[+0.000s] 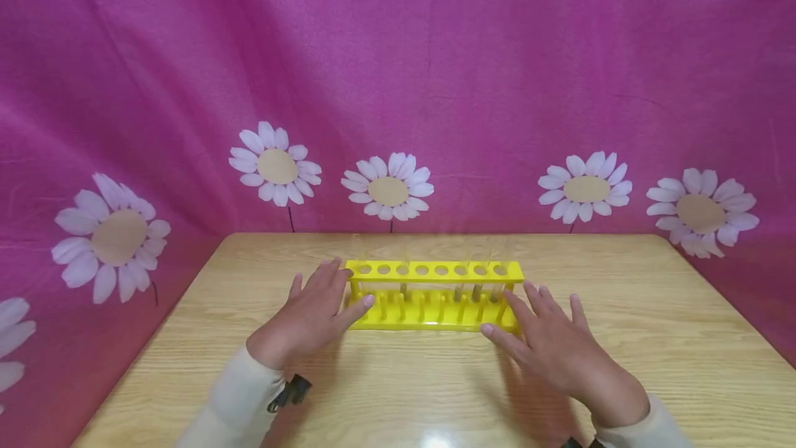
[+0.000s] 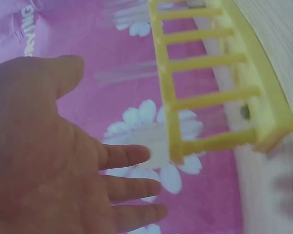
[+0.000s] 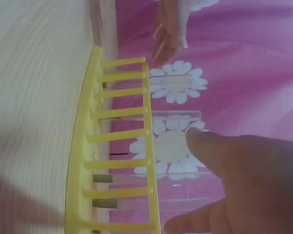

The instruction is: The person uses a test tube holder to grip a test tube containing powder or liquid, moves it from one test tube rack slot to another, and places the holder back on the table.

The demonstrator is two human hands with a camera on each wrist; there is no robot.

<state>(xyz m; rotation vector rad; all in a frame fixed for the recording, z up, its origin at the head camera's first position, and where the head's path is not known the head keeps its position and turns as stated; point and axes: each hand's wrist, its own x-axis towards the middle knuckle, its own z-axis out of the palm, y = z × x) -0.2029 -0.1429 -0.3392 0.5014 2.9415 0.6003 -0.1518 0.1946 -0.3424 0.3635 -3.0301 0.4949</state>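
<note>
A yellow test tube rack (image 1: 432, 278) stands upright on the wooden table, with a row of holes along its top bar and a row of pegs along its base. Several clear test tubes (image 3: 178, 115) are in it, most of them toward its right end; some have dark greyish stuff (image 1: 477, 292) at the bottom. My left hand (image 1: 311, 320) is spread at the rack's left end, its fingers straight and nothing in its grasp. At the opposite end my right hand (image 1: 556, 348) is also spread, thumb and fingertips close beside the rack.
The light wood tabletop (image 1: 404, 379) extends around the rack on all sides. Behind and beside it hangs a magenta cloth (image 1: 485, 88) printed with white daisies. A dark strap piece (image 1: 289, 393) sits at the left sleeve cuff.
</note>
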